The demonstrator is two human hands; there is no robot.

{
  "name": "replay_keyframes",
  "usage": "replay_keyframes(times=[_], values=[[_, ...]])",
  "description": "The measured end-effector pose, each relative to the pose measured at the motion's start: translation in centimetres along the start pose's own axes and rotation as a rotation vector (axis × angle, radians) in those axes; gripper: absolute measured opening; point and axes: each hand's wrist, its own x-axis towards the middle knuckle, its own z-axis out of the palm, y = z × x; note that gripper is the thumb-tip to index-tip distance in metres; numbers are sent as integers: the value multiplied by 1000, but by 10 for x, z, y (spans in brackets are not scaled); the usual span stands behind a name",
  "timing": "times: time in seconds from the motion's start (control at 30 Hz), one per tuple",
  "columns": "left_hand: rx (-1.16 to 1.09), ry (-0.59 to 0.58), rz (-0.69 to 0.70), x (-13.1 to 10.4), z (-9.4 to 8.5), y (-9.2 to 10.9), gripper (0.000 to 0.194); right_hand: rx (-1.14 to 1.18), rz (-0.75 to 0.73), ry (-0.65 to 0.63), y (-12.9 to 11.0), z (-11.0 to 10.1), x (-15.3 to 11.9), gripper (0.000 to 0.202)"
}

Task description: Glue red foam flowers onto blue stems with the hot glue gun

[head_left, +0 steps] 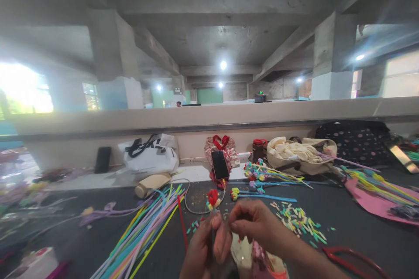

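Observation:
My left hand (206,242) is closed around the lower part of a small pipe-cleaner flower (212,199). Its red top and pale, multicoloured base stand up above my fingertips. Close beside it, my right hand (252,222) is bent with thumb and fingers drawn together, and whatever they pinch is too small or hidden to make out. Beyond my hands lie several finished pipe-cleaner flowers (257,176) on long stems. One with a yellow and red head (235,194) is nearest. A red pipe cleaner (182,222) lies left of my left hand.
A bundle of coloured pipe cleaners (147,231) spreads at the left. Short cut pieces (301,222) are scattered at right, near a red-handled tool (353,259). Behind stand a propped phone (220,165) with a cable, a white bag (150,157), and a beige bag (301,157).

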Motion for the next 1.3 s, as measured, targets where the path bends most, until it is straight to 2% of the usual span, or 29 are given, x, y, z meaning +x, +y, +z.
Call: replay_keyframes(times=[0.07,0.23,0.43,0.53,0.6,0.7,0.77,0.8,0.87,0.93,1.0,1.07,1.1,1.17,1.3], values=[[3,24,-22,-2,5,4,22,-108,2,2,4,-2,2,7],[10,63,-4,-6,14,11,21,-571,21,38,23,-12,11,13],[12,-24,53,-1,-2,13,22,-841,22,57,46,-18,14,16],[12,-97,94,1,-8,16,21,-948,52,86,56,-29,15,16],[19,-104,109,1,-8,17,21,-987,75,111,56,-40,17,18],[35,-66,101,0,-1,17,20,-972,49,101,43,-49,20,23],[45,-37,87,-1,2,15,21,-875,-29,40,27,-46,21,25],[49,-27,83,-1,3,13,21,-786,-87,-8,19,-41,21,28],[72,0,72,-1,3,9,22,-447,-201,-179,6,-29,21,46],[110,41,48,-1,2,6,23,-274,-256,-312,0,-14,22,58],[140,86,28,-2,2,6,21,-233,-220,-355,1,-4,24,45],[129,121,50,-2,2,10,18,-219,-122,-336,6,-2,26,20],[108,128,61,-2,2,12,17,-213,-71,-313,9,-5,27,16],[70,123,96,-2,1,18,16,-226,-15,-238,13,-20,29,23],[28,136,111,0,0,26,12,-360,13,2,21,-72,34,25]])
